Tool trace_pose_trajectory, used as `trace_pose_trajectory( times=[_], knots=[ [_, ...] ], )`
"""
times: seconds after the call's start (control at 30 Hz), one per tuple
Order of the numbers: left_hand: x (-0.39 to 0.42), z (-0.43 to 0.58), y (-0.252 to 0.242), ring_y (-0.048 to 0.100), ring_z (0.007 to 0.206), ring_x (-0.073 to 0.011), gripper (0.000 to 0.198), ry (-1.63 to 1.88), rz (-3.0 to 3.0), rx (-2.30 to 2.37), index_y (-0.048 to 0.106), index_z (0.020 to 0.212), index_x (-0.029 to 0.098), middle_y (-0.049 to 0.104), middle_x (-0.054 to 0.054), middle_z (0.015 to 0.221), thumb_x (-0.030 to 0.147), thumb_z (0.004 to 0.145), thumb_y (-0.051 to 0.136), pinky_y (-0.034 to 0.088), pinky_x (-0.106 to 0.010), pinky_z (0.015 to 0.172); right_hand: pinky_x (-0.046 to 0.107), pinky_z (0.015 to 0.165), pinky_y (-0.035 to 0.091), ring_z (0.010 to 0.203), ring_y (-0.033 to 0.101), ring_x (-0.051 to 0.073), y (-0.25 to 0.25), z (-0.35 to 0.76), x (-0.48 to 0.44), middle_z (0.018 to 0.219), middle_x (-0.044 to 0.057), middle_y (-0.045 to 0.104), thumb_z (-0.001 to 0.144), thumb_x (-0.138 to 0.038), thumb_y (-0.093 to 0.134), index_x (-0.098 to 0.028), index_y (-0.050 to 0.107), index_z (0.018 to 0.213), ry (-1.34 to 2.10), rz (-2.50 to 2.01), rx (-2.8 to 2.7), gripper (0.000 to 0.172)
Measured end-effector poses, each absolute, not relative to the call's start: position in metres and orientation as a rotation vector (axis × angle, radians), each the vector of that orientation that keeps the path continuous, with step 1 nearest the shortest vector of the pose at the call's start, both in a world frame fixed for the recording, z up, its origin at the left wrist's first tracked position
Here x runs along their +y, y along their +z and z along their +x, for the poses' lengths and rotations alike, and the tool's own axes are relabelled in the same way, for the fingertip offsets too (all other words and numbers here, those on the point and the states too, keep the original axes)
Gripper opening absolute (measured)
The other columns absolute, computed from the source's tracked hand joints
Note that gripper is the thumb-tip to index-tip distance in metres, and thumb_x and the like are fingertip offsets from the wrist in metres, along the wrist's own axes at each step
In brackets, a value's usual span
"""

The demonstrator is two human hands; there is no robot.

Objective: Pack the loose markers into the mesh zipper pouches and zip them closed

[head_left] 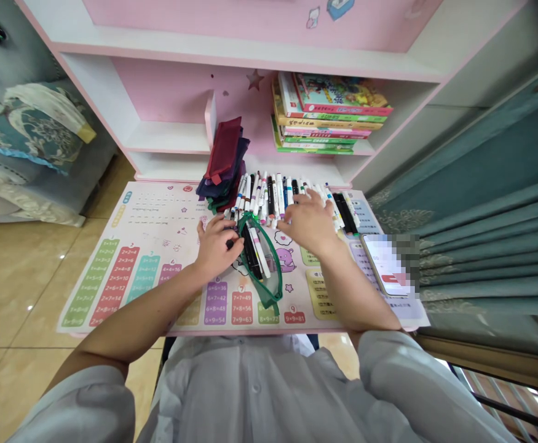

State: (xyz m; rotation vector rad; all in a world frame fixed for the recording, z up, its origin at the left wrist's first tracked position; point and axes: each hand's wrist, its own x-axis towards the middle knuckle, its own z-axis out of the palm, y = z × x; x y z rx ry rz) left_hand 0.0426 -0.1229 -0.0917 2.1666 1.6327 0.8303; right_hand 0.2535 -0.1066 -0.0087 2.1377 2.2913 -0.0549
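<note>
While the left hand (pixel 216 249) closes on the left rim of a green mesh pouch (pixel 269 296) lying near the middle of the counter (pixel 306 301), black and white markers (pixel 252 251) show within its gaping opening. The right hand (pixel 312 224) spreads its fingers over the right part of a long row of loose pens (pixel 271 195) just beyond, though whether it grips one I cannot tell. Folded dark pouches (pixel 225 151) lean at the far left of that row, stacked books (pixel 331 117) fill the far-right shelf, and a phone (pixel 385 264) lies at the right.
</note>
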Motion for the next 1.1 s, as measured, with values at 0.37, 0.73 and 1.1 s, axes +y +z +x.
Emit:
trace_pose_trajectory(
  times=[0.37, 0.73, 1.1],
  knots=[
    [-0.124, 0.043, -0.092, 0.053, 0.136, -0.0338, 0.023, 0.84, 2.162, 1.633, 0.063, 0.063, 0.022, 0.074, -0.005, 0.119, 0.027, 0.085, 0.063, 0.02, -0.068, 0.117, 0.071, 0.115, 0.024, 0.148, 0.027, 0.042, -0.034, 0.295, -0.052, 0.149, 0.024, 0.049, 0.09, -0.046, 0.057, -0.008, 0.062, 0.134, -0.185, 2.284, 1.724, 0.058],
    [-0.123, 0.043, -0.092, 0.053, 0.136, -0.033, 0.023, 0.851, 2.162, 1.629, 0.063, 0.063, 0.022, 0.074, -0.005, 0.119, 0.026, 0.085, 0.064, 0.019, -0.068, 0.118, 0.07, 0.117, 0.024, 0.151, 0.024, 0.041, -0.036, 0.292, -0.053, 0.151, 0.024, 0.048, 0.091, -0.042, 0.054, -0.007, 0.064, 0.131, -0.185, 2.294, 1.758, 0.054],
    [-0.123, 0.042, -0.093, 0.053, 0.136, -0.0326, 0.022, 0.85, 2.17, 1.632, 0.063, 0.064, 0.022, 0.074, -0.006, 0.12, 0.028, 0.085, 0.064, 0.02, -0.067, 0.117, 0.068, 0.113, 0.034, 0.147, 0.035, 0.043, 0.014, 0.286, -0.124, 0.146, 0.017, 0.058, 0.082, -0.029, 0.058, -0.015, 0.078, 0.082, 0.096, 2.303, 2.303, 0.025]
  ],
)
